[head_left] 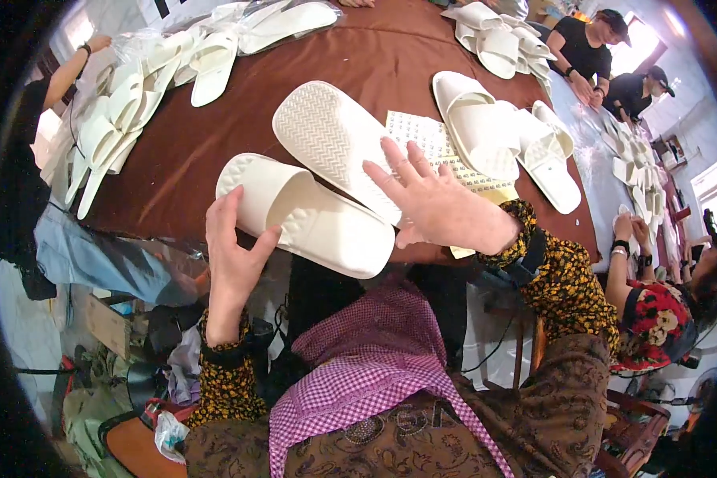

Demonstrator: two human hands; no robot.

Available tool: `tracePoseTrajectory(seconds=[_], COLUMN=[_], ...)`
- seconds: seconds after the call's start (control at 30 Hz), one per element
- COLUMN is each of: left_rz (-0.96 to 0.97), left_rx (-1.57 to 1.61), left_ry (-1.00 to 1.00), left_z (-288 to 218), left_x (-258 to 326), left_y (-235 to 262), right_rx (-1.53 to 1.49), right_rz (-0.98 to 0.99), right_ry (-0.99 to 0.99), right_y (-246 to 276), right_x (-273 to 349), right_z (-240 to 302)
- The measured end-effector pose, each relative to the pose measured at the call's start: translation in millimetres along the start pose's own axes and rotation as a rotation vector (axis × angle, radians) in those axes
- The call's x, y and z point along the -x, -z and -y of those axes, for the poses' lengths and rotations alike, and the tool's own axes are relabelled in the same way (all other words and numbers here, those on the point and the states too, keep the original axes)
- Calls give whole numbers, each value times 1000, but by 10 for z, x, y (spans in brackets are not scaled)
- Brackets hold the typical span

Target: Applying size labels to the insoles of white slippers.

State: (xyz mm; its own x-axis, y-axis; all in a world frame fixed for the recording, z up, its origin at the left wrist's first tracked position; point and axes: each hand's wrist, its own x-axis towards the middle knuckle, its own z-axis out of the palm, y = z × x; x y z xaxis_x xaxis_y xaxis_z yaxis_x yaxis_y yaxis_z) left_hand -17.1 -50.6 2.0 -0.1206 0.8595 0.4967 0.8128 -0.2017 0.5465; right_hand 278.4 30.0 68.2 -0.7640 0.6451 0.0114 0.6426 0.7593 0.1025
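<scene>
A white slipper lies sole down along the near edge of the brown-covered table, its strap toward the left. My left hand is at its left side, thumb and fingers apart, fingertips against the strap side. Just beyond it a second white slipper is turned over, showing its zigzag-patterned sole. Over the near end of that sole my right hand is spread, palm down; contact is hard to tell. Partly under this hand are sheets of small printed stickers, white and yellowish.
More white slippers lie to the right of the sheets. Further slippers, some in clear plastic, line the table's left side, and another pile is at the far right. Co-workers work at a neighbouring table on the right.
</scene>
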Motion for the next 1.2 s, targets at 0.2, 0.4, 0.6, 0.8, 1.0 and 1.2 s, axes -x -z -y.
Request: tracePoseTrajectory(seconds=[0.2, 0.4, 0.6, 0.8, 1.0, 1.2], left_rz=[-36, 8, -5, -37, -48, 82], left_rx=[2, 10, 54, 91, 184, 97], left_ry=[-42, 17, 3, -100, -130, -75], left_z=[9, -28, -98, -118, -77, -122], left_x=[-7, -21, -103, -247, -534, -645], left_y=[-10, 34, 4, -68, -158, -363], right_rx=[46, -105, -417, -808, -1288, -648], right_rz=[52, -77, -283, -226, -66, -340], right_ry=[32, 54, -188, -376, -446, -261], right_y=[-33, -2, 52, 70, 108, -107], right_x=[20, 61, 12, -41, 31, 49], right_z=[-20, -137, -417, -629, -630, -604])
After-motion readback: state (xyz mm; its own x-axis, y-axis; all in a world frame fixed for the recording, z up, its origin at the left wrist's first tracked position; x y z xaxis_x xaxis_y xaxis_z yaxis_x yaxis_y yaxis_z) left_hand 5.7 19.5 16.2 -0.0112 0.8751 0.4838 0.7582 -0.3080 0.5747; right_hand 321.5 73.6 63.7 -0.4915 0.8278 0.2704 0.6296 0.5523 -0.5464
